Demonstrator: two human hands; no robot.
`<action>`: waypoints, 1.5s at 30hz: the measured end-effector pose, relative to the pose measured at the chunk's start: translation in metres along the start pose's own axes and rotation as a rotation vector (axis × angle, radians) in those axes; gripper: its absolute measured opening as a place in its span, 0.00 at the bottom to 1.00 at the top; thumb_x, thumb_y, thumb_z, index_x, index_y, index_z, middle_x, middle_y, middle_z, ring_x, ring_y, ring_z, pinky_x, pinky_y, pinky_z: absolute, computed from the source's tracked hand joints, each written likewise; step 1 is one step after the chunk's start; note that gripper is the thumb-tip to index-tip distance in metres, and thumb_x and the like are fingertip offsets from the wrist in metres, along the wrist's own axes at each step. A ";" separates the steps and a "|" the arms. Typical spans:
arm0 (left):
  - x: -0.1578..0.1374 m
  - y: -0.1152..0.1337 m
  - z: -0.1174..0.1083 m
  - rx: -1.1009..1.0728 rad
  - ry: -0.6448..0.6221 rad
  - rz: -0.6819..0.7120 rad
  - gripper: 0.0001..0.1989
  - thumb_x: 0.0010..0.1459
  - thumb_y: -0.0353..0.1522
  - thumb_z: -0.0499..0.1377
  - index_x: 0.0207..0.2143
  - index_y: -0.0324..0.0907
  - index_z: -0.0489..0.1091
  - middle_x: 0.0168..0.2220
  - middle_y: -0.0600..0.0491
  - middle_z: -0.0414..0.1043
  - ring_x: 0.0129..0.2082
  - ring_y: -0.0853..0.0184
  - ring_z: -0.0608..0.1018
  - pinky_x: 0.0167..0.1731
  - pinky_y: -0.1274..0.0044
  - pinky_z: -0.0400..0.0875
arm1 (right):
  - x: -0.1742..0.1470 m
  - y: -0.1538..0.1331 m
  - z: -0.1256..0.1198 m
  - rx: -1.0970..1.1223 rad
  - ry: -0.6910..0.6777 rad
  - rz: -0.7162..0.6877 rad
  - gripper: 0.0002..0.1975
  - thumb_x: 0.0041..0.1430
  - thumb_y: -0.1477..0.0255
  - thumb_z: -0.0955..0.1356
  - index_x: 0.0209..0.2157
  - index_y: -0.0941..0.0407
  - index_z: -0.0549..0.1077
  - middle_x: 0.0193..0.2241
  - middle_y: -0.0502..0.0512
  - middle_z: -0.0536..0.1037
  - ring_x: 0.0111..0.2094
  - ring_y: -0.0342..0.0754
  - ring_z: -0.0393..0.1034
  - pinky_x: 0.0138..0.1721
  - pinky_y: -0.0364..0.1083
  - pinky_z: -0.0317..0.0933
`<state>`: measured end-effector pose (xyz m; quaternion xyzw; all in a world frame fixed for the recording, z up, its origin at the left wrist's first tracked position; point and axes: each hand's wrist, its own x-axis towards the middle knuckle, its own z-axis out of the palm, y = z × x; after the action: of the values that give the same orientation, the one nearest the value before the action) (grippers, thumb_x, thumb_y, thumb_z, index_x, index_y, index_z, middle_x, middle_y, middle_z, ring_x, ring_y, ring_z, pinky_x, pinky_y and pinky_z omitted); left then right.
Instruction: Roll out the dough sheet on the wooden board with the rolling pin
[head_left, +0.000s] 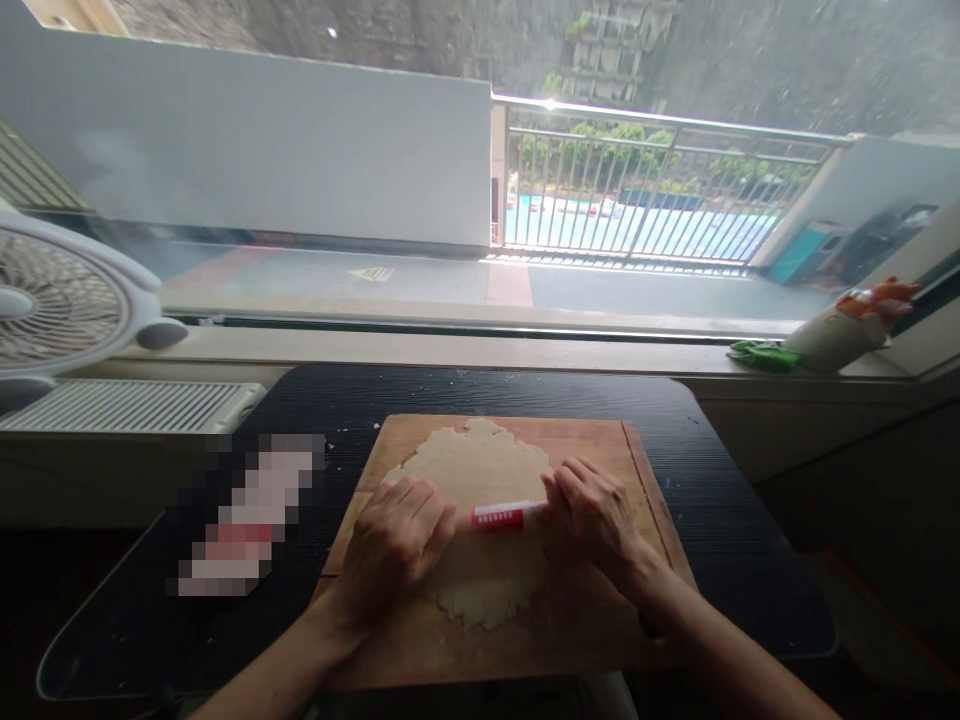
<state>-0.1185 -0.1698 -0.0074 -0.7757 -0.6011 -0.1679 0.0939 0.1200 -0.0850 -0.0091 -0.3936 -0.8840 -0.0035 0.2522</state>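
Observation:
A flat sheet of pale dough point(472, 460) with ragged edges lies on a wooden board point(600, 640). Across the dough rests a rolling pin point(498, 517), its middle wrapped in a red and white label. My left hand point(405, 525) is closed around the pin's left part, knuckles up, over the dough's left edge. Gripping the other end, my right hand point(592, 505) is at the right edge of the dough. Both ends of the pin are hidden under my fingers.
The board sits on a black table point(247, 660) with rounded corners. A blurred-out item point(251, 510) lies to the left. Beyond are a white fan point(67, 300), a window sill point(480, 350), and a green cloth point(765, 355) beside a pale pot-like object point(836, 340).

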 end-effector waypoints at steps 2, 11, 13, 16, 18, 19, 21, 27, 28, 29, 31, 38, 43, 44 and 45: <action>0.008 -0.005 0.003 0.043 0.011 -0.039 0.10 0.57 0.31 0.49 0.22 0.42 0.61 0.24 0.53 0.62 0.29 0.66 0.64 0.34 0.72 0.58 | 0.011 0.001 0.005 -0.016 0.027 0.025 0.15 0.62 0.69 0.58 0.21 0.56 0.63 0.21 0.49 0.65 0.23 0.40 0.55 0.28 0.43 0.46; 0.016 -0.004 0.008 0.055 0.023 -0.176 0.11 0.56 0.30 0.48 0.21 0.42 0.57 0.23 0.53 0.61 0.26 0.68 0.64 0.28 0.74 0.56 | 0.010 -0.012 0.005 -0.061 -0.047 0.133 0.15 0.62 0.69 0.57 0.22 0.56 0.64 0.21 0.49 0.67 0.24 0.40 0.57 0.28 0.43 0.44; 0.006 -0.001 0.004 0.036 -0.016 -0.170 0.11 0.57 0.31 0.47 0.21 0.42 0.57 0.23 0.54 0.60 0.26 0.68 0.64 0.28 0.74 0.56 | 0.001 -0.019 0.001 -0.031 -0.088 0.142 0.16 0.62 0.69 0.57 0.22 0.56 0.64 0.21 0.49 0.67 0.24 0.40 0.57 0.29 0.43 0.45; -0.013 0.005 0.000 -0.013 -0.081 -0.140 0.12 0.57 0.31 0.48 0.21 0.42 0.57 0.22 0.55 0.59 0.25 0.69 0.63 0.27 0.74 0.55 | -0.017 -0.030 -0.005 0.007 -0.137 0.127 0.16 0.62 0.70 0.57 0.21 0.56 0.62 0.21 0.49 0.67 0.25 0.41 0.58 0.30 0.43 0.44; -0.021 0.007 -0.001 -0.040 -0.102 -0.142 0.11 0.57 0.32 0.48 0.21 0.42 0.57 0.22 0.55 0.58 0.25 0.69 0.63 0.27 0.74 0.55 | -0.024 -0.033 -0.006 0.022 -0.158 0.123 0.16 0.62 0.70 0.57 0.21 0.56 0.62 0.21 0.49 0.67 0.26 0.41 0.58 0.30 0.43 0.44; -0.022 0.007 -0.001 -0.047 -0.106 -0.152 0.12 0.57 0.32 0.48 0.21 0.42 0.57 0.22 0.55 0.58 0.25 0.69 0.63 0.27 0.74 0.55 | -0.024 -0.033 -0.006 0.025 -0.166 0.123 0.16 0.63 0.69 0.56 0.21 0.56 0.62 0.21 0.49 0.67 0.26 0.41 0.58 0.30 0.43 0.43; -0.019 0.005 0.000 -0.052 -0.088 -0.181 0.12 0.57 0.32 0.48 0.20 0.42 0.56 0.22 0.56 0.58 0.25 0.69 0.63 0.27 0.74 0.54 | -0.016 -0.030 -0.004 0.025 -0.175 0.111 0.17 0.63 0.69 0.56 0.21 0.56 0.62 0.20 0.49 0.67 0.24 0.41 0.57 0.29 0.43 0.43; -0.016 0.001 0.001 -0.062 0.091 -0.217 0.12 0.57 0.31 0.50 0.20 0.43 0.54 0.22 0.55 0.57 0.26 0.68 0.62 0.29 0.74 0.55 | 0.000 -0.027 0.001 -0.022 -0.114 0.080 0.16 0.62 0.69 0.56 0.21 0.56 0.61 0.20 0.49 0.66 0.23 0.41 0.55 0.28 0.44 0.42; -0.022 0.002 0.000 -0.074 0.088 -0.210 0.11 0.56 0.31 0.50 0.21 0.42 0.55 0.23 0.55 0.57 0.27 0.68 0.62 0.29 0.74 0.56 | -0.005 -0.030 0.001 -0.020 -0.107 0.073 0.15 0.61 0.69 0.57 0.21 0.56 0.61 0.21 0.49 0.66 0.25 0.41 0.56 0.29 0.44 0.42; -0.028 0.004 -0.001 -0.088 0.080 -0.202 0.11 0.56 0.31 0.50 0.21 0.42 0.56 0.23 0.55 0.57 0.27 0.68 0.62 0.30 0.74 0.56 | -0.011 -0.033 0.000 -0.017 -0.103 0.069 0.14 0.61 0.70 0.57 0.21 0.56 0.61 0.22 0.50 0.67 0.26 0.42 0.57 0.30 0.44 0.43; -0.039 0.007 -0.003 -0.119 0.059 -0.194 0.10 0.56 0.30 0.50 0.22 0.42 0.56 0.23 0.55 0.58 0.27 0.69 0.62 0.30 0.74 0.56 | -0.022 -0.037 0.000 -0.007 -0.103 0.078 0.13 0.60 0.71 0.57 0.22 0.56 0.62 0.23 0.50 0.67 0.29 0.43 0.58 0.31 0.44 0.43; -0.012 -0.007 0.002 -0.077 0.038 -0.247 0.14 0.58 0.32 0.49 0.19 0.42 0.54 0.21 0.56 0.57 0.25 0.70 0.62 0.28 0.75 0.55 | 0.010 -0.026 0.005 -0.004 -0.132 0.104 0.18 0.62 0.69 0.57 0.19 0.56 0.61 0.19 0.48 0.66 0.21 0.39 0.53 0.28 0.43 0.42; -0.017 -0.003 0.000 -0.107 0.121 -0.243 0.13 0.57 0.32 0.50 0.20 0.42 0.54 0.22 0.56 0.57 0.25 0.70 0.63 0.28 0.76 0.56 | 0.008 -0.030 0.004 -0.013 -0.122 0.128 0.17 0.61 0.69 0.57 0.19 0.56 0.61 0.20 0.48 0.67 0.23 0.40 0.55 0.28 0.43 0.41; -0.022 0.001 -0.001 -0.123 0.126 -0.227 0.13 0.57 0.31 0.51 0.20 0.42 0.55 0.22 0.56 0.57 0.25 0.70 0.63 0.28 0.76 0.56 | 0.002 -0.032 0.004 -0.007 -0.122 0.125 0.16 0.61 0.69 0.57 0.20 0.56 0.61 0.20 0.48 0.67 0.24 0.40 0.56 0.29 0.43 0.42; -0.028 0.004 -0.002 -0.139 0.130 -0.215 0.13 0.57 0.31 0.51 0.20 0.42 0.55 0.22 0.56 0.57 0.25 0.70 0.62 0.27 0.76 0.56 | -0.003 -0.034 0.003 -0.001 -0.120 0.124 0.16 0.61 0.69 0.57 0.20 0.56 0.61 0.21 0.48 0.67 0.26 0.41 0.57 0.29 0.43 0.42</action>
<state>-0.1213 -0.1965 -0.0153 -0.6987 -0.6605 -0.2680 0.0604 0.0965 -0.1100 -0.0068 -0.4474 -0.8713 0.0352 0.1984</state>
